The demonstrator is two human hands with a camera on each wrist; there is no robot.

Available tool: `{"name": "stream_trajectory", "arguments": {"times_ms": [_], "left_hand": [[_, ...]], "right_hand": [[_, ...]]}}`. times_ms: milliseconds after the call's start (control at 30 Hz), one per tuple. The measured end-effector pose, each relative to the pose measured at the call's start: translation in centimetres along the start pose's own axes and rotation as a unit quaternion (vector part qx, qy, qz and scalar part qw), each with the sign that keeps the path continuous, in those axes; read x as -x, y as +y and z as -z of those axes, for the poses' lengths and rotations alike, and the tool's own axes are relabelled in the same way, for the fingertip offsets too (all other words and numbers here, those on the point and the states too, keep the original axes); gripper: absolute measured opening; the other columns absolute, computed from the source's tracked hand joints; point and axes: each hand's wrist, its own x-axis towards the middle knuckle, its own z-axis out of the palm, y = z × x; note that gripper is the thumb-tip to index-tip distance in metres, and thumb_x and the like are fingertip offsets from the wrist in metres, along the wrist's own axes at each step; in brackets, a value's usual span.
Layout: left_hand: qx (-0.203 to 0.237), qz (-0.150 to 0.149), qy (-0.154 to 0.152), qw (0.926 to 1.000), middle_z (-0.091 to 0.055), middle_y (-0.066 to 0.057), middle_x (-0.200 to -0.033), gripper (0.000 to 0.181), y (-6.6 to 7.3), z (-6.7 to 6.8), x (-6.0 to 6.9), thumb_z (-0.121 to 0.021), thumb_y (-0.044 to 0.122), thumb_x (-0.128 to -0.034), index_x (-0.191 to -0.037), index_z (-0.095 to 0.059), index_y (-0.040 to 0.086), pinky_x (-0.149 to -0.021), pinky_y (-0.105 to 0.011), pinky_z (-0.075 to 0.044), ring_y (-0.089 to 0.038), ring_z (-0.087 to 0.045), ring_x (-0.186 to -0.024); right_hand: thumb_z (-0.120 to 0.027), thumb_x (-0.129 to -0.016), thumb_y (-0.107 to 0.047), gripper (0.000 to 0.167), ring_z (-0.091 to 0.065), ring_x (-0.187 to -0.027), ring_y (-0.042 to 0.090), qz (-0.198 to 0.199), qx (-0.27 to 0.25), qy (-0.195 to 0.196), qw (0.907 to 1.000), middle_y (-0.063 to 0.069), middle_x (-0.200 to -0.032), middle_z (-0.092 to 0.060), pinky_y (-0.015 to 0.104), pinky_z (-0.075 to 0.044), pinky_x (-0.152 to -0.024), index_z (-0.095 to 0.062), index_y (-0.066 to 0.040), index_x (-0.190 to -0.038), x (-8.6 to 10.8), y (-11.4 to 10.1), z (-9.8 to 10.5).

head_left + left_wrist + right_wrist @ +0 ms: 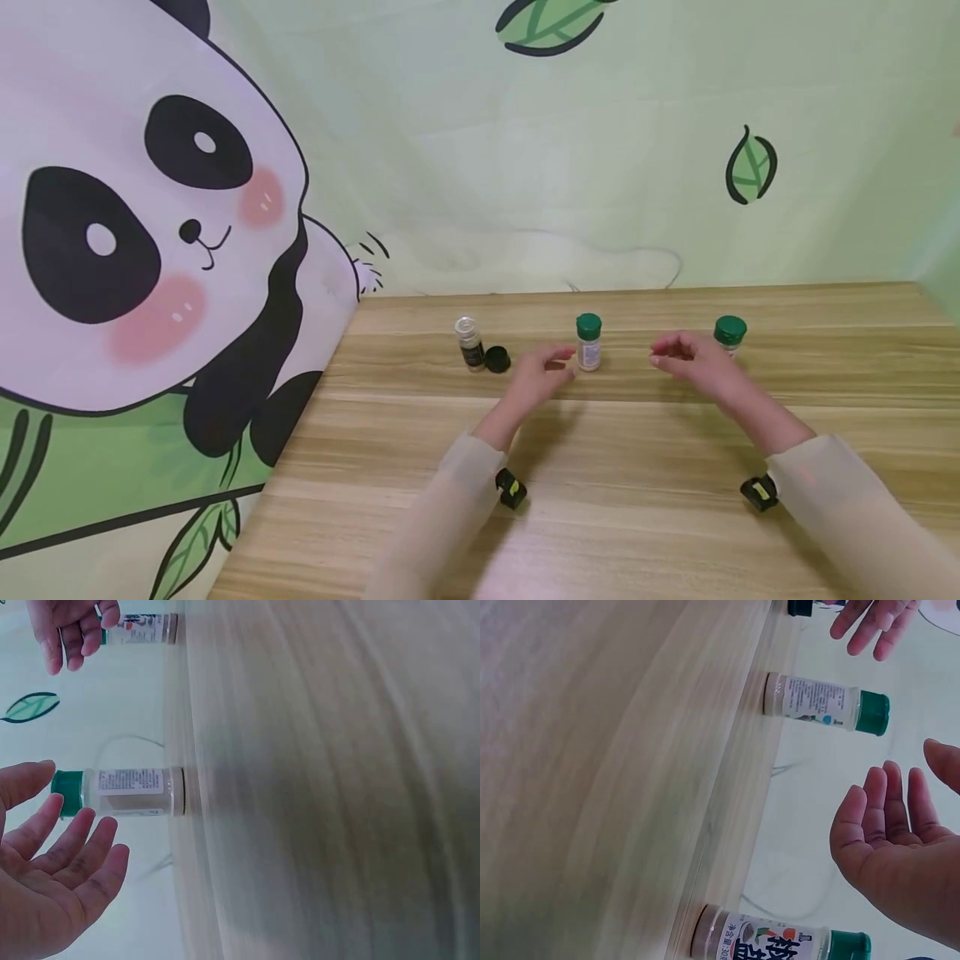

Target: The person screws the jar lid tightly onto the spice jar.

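A spice bottle with a green cap (588,342) stands upright in the middle of the wooden table. Just left of it is my left hand (542,373), its thumb and fingers spread toward the bottle. From the left wrist view I cannot tell whether the fingertips touch the green cap (67,793). My right hand (697,362) hovers to the right of that bottle, fingers loosely bent and holding nothing. Behind the right hand stands a second green-capped spice bottle (730,331), its lower part hidden in the head view. Its printed label (765,943) shows in the right wrist view.
Left of my left hand stands an uncapped clear spice bottle (469,346) with a dark label. A black cap (497,359) lies beside it. The wooden table (622,492) ends at a pale green backdrop (637,167) with a panda print on the left.
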Motion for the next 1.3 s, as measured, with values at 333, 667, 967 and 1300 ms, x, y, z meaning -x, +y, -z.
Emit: {"name": "stream_trajectory", "arguments": {"times_ms": [333, 667, 967, 1300], "left_hand": [[0.016, -0.043, -0.016, 0.9988, -0.066, -0.022, -0.137, 0.038, 0.3, 0.4, 2.0, -0.068, 0.005, -0.096, -0.133, -0.064, -0.002, -0.101, -0.044, -0.057, -0.04, -0.064, -0.124], [0.002, -0.062, -0.028, 0.9977, -0.069, -0.019, -0.134, 0.038, 0.4, 1.6, 5.0, -0.067, 0.011, -0.0977, -0.134, -0.064, 0.002, -0.103, -0.048, -0.054, -0.036, -0.066, -0.122], [-0.026, -0.061, -0.004, 0.9978, -0.071, -0.015, -0.132, 0.038, 0.0, 3.1, 7.1, -0.068, 0.016, -0.0978, -0.134, -0.065, 0.007, -0.095, -0.042, -0.056, -0.032, -0.068, -0.12], [-0.025, -0.044, 0.048, 0.9976, -0.072, -0.018, -0.128, 0.037, -1.4, 5.0, 8.8, -0.07, 0.012, -0.0961, -0.132, -0.066, 0.003, -0.094, -0.046, -0.056, -0.035, -0.068, -0.117]], "right_hand": [[-0.061, -0.103, -0.02, 0.039, -0.056, -0.092, 0.001, 0.02, 0.001, -0.005, 0.9998, 0.017, -0.117, -0.067, 0.022, -0.054, -0.08, -0.056, 0.008, -0.13, 1.5, -0.8, -0.8], [-0.063, -0.102, -0.018, 0.036, -0.059, -0.097, 0.008, 0.049, 0.008, -0.022, 0.9985, 0.019, -0.117, -0.069, 0.019, -0.053, -0.079, -0.059, 0.007, -0.127, 2.6, -2.2, -2.8], [-0.065, -0.099, -0.013, 0.032, -0.061, -0.1, 0.013, 0.068, -0.002, -0.032, 0.9971, 0.022, -0.117, -0.07, 0.02, -0.053, -0.081, -0.061, 0.007, -0.124, 2.8, -3.9, -5.0], [-0.067, -0.099, -0.014, 0.038, -0.066, -0.113, 0.032, 0.085, -0.048, -0.057, 0.9936, 0.029, -0.13, -0.064, 0.025, -0.056, -0.088, -0.06, 0.006, -0.131, 2.1, -5.7, -7.9]]}}
